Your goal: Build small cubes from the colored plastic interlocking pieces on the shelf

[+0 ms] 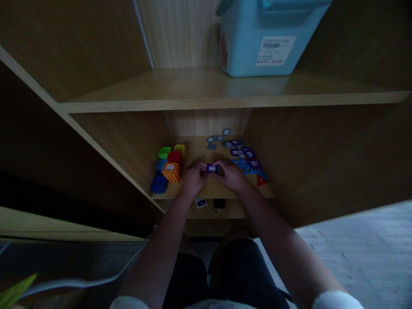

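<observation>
A small purple puzzle tile (211,168) with a pale window-like print is pinched between both my hands, above the middle of the shelf. My left hand (194,177) grips its left edge with thumb and fingers. On the other side, my right hand (230,174) grips its right edge. Left of my hands are stacks of tiles: orange (171,172), red (174,157), yellow (180,149), green (165,152) and dark blue (159,184). To the right lie loose purple tiles (248,153) and blue tiles (240,164), with red tiles (262,180) near the right wall.
Grey tiles (219,138) are scattered toward the back panel. Overhead, an upper shelf (193,103) carries a light blue bin (257,47) with a white label. Below are a white device (201,203) with a cable and a black box (219,203). Wooden side walls enclose the shelf.
</observation>
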`<state>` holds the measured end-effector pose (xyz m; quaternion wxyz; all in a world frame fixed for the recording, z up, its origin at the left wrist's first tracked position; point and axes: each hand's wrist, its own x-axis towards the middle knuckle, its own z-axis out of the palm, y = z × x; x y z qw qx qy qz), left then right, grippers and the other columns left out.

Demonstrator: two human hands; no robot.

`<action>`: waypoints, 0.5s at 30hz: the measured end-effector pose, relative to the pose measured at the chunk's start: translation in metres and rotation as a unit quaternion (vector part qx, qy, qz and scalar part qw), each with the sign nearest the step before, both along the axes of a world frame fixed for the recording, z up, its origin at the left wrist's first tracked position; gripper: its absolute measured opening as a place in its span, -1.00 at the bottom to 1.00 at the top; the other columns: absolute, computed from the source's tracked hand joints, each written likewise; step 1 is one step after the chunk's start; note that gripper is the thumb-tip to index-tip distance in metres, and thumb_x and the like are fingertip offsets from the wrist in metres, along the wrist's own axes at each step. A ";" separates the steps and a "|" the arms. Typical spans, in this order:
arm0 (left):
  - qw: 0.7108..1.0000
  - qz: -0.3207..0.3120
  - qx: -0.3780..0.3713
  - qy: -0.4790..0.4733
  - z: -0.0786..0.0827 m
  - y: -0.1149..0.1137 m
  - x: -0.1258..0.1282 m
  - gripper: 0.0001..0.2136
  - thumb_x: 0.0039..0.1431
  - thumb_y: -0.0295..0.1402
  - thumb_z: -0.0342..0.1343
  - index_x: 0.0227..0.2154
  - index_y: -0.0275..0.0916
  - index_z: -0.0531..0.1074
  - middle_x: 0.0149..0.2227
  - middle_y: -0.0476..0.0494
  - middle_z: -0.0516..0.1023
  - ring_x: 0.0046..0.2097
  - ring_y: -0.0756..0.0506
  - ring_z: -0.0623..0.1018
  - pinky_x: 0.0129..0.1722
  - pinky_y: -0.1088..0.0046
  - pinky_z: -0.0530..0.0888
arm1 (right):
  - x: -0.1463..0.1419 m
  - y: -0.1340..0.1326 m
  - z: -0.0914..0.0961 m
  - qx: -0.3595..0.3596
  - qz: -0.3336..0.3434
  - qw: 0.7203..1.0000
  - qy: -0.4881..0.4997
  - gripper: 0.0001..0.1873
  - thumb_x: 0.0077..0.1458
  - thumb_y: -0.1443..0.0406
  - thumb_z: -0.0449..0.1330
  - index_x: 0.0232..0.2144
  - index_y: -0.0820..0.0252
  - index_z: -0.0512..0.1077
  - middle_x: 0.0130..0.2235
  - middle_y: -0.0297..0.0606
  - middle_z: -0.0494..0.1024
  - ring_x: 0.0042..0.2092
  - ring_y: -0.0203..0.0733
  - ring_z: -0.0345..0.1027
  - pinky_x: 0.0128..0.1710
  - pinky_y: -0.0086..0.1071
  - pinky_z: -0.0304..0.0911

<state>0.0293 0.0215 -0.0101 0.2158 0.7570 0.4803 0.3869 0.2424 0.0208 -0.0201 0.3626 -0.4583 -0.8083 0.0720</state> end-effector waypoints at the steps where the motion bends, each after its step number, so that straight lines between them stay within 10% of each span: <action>1: 1.000 0.000 -0.001 -0.001 0.001 -0.001 0.000 -0.76 0.17 -0.60 0.23 -0.18 -0.14 0.50 -0.16 -0.08 0.69 -0.09 -0.11 0.68 0.03 0.30 0.59 | 0.000 0.001 -0.001 -0.001 0.001 1.000 0.000 -0.75 0.23 0.21 0.40 -0.06 0.02 0.51 -0.08 -0.18 0.67 -0.03 0.05 0.56 0.03 -0.06 0.44; 15: 1.000 0.014 0.013 -0.005 -0.003 0.002 0.000 -0.82 0.25 -0.54 0.19 -0.16 -0.13 0.50 -0.11 -0.11 0.71 -0.03 -0.14 0.69 0.09 0.25 0.59 | 0.000 0.000 0.000 0.008 0.009 1.000 0.000 -0.77 0.24 0.21 0.38 -0.07 0.00 0.50 -0.09 -0.21 0.67 -0.04 0.04 0.56 0.03 -0.08 0.44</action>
